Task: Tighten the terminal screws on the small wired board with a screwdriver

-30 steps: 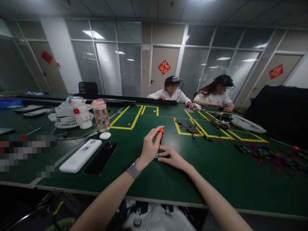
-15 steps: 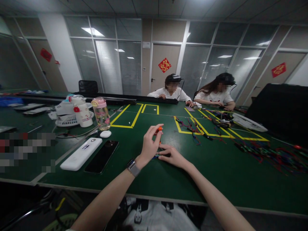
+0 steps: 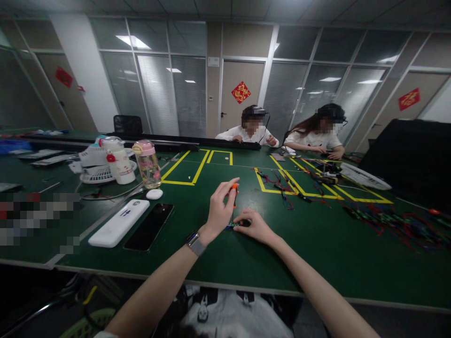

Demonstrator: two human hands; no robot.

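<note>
My left hand [image 3: 220, 209], with a watch [image 3: 195, 243] on its wrist, holds a small screwdriver [image 3: 235, 188] with an orange and dark handle. The screwdriver stands upright, its thin shaft pointing down at a small green circuit board [image 3: 230, 226] with blue wire on the table. My right hand [image 3: 256, 225] pinches the board's right edge between thumb and fingers. Part of the board is hidden behind my left hand, and the exact spot under the screwdriver's tip is too small to make out.
Left of my hands lie a black phone [image 3: 150, 227] and a white power bank [image 3: 120, 223]. A pink-lidded bottle [image 3: 148, 164] stands beyond them. Wired boards [image 3: 391, 223] are heaped at right, others within yellow tape [image 3: 317, 195]. Two people [image 3: 252, 126] sit across the green table [image 3: 197, 277].
My right hand's fingers have drawn down and closed at the board, away from the screwdriver's shaft. The left hand stays nearly in place. A person opposite has raised a hand off the table.
</note>
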